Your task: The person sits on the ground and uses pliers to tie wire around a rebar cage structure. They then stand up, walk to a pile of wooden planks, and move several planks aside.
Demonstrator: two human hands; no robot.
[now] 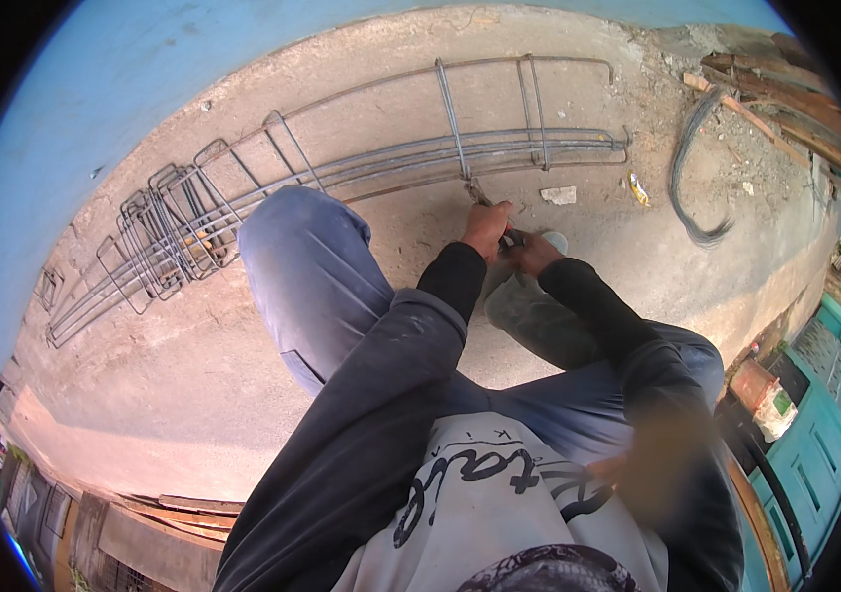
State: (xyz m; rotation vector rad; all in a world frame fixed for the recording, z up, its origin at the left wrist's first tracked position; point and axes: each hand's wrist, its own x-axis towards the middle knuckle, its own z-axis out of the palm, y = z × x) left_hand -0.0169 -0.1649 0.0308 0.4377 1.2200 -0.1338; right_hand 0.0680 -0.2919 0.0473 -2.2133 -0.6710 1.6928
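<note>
Both my hands are closed on a pair of pliers (477, 191), one arm coming in from each side. My left hand (485, 229) wraps the tool nearer its jaws, and my right hand (538, 255) grips lower, by the handle ends. The jaws meet the near lower corner of a stirrup (451, 116) where it crosses a long bar of the rebar cage (391, 160). Any wire between the jaws is too small to make out. The cage lies on the ground beyond my bent knees, with several stirrups bunched (179, 222) toward its left end.
A loose bundle of thin tie wire (685, 168) curves over the ground at the right, near stacked timber (785, 89). A broken pale block (558, 195) and a yellow wrapper (638, 189) lie nearby. A blue wall (144, 79) runs behind the cage.
</note>
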